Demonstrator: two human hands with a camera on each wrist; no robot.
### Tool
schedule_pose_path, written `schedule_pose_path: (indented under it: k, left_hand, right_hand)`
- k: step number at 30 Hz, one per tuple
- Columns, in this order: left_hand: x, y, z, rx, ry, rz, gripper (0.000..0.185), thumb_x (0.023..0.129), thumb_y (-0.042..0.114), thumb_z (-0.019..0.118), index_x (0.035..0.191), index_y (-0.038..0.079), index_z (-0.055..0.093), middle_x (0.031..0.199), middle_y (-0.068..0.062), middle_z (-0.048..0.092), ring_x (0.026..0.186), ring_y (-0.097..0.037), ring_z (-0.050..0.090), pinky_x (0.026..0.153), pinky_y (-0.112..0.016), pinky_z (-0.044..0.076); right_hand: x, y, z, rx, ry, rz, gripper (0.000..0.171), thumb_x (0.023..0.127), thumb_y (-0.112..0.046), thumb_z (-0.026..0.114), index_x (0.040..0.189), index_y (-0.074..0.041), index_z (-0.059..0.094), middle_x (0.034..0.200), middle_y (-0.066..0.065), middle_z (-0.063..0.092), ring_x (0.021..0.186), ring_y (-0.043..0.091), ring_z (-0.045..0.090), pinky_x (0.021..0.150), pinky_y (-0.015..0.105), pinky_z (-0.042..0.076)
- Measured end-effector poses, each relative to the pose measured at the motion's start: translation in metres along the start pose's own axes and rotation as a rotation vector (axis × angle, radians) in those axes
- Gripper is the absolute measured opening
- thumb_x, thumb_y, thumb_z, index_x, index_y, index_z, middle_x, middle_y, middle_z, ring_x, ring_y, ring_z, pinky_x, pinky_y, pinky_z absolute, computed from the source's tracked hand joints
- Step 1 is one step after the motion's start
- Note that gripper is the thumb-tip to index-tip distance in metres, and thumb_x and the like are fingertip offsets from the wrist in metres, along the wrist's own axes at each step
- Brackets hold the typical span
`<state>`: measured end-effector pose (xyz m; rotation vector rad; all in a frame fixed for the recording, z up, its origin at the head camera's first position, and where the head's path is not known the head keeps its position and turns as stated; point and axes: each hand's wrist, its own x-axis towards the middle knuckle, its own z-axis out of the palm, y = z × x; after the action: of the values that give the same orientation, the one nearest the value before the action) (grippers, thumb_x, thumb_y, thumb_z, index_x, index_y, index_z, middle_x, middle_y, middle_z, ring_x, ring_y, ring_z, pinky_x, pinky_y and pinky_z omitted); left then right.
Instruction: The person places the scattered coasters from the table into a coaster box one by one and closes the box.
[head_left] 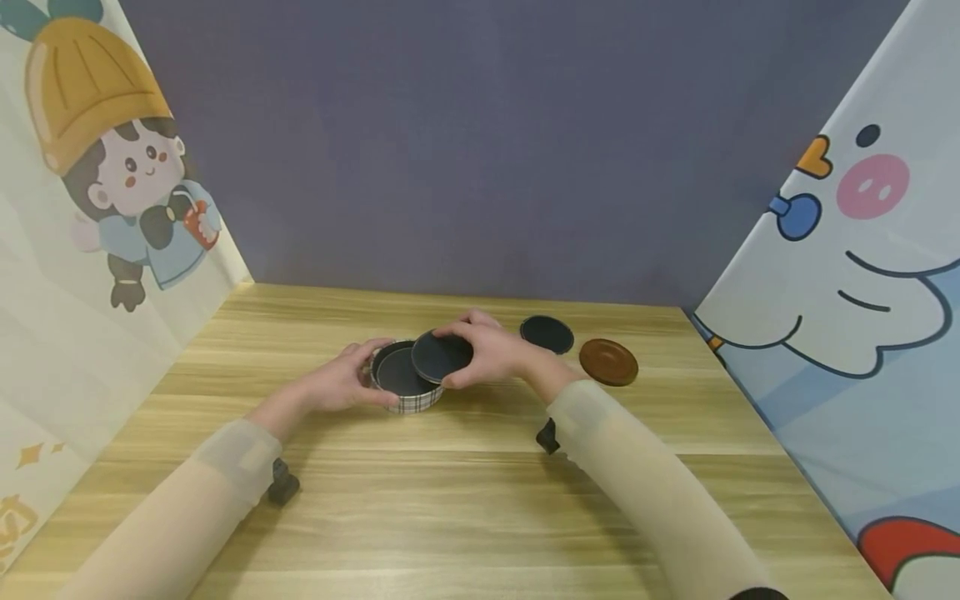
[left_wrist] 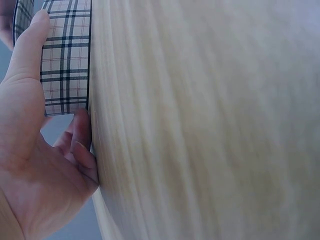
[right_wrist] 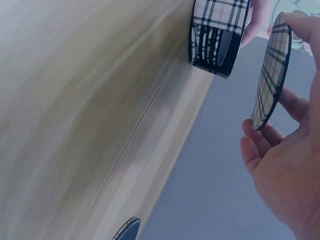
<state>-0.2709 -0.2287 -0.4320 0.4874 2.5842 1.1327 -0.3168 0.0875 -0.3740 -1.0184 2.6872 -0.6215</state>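
Observation:
On the table stands a round plaid coaster holder with a dark inside. My left hand grips it from the left, the thumb along its plaid wall in the left wrist view. My right hand pinches a round coaster by its edge, tilted above the holder's right side. The coaster's upper face is black; its plaid underside shows in the right wrist view. Through a cut-out in the holder's wall, several stacked coasters can be seen.
Behind my right hand lies another black round coaster on the wooden table. To its right is a brown round dish. A dark grey panel closes off the back, with printed cartoon panels at both sides.

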Motion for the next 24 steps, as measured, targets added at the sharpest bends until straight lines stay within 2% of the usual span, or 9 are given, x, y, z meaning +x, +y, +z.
schedule_pose_path:
  k: [8,17,24]
  left_hand:
    - [0.0,0.0,0.0,-0.002,-0.015,-0.011,0.112,0.089,0.052,0.091,0.174,0.023,0.024,0.157,-0.029,0.033,0.134,-0.047,0.062,0.121,-0.067,0.045]
    - [0.001,-0.001,-0.001,0.001,-0.019,-0.007,0.112,0.09,0.051,0.09,0.175,0.021,0.022,0.158,-0.029,0.031,0.134,-0.046,0.063,0.121,-0.062,0.047]
    - [0.001,-0.002,-0.001,-0.005,-0.03,-0.009,0.113,0.091,0.054,0.089,0.175,0.022,0.02,0.16,-0.029,0.029,0.136,-0.047,0.062,0.12,-0.065,0.047]
  right_hand:
    - [0.014,-0.007,0.008,0.021,0.014,-0.017,0.084,0.083,-0.051,0.087,0.16,-0.031,0.057,0.159,0.012,0.042,0.145,0.032,0.04,0.119,0.056,0.044]
    - [0.028,-0.014,0.022,0.044,0.04,-0.013,0.083,0.084,-0.05,0.088,0.159,-0.032,0.057,0.156,0.009,0.043,0.14,0.032,0.04,0.115,0.054,0.044]
    - [0.033,-0.018,0.031,0.057,0.03,-0.015,0.084,0.084,-0.05,0.089,0.159,-0.032,0.057,0.159,0.009,0.041,0.141,0.032,0.039,0.116,0.054,0.043]
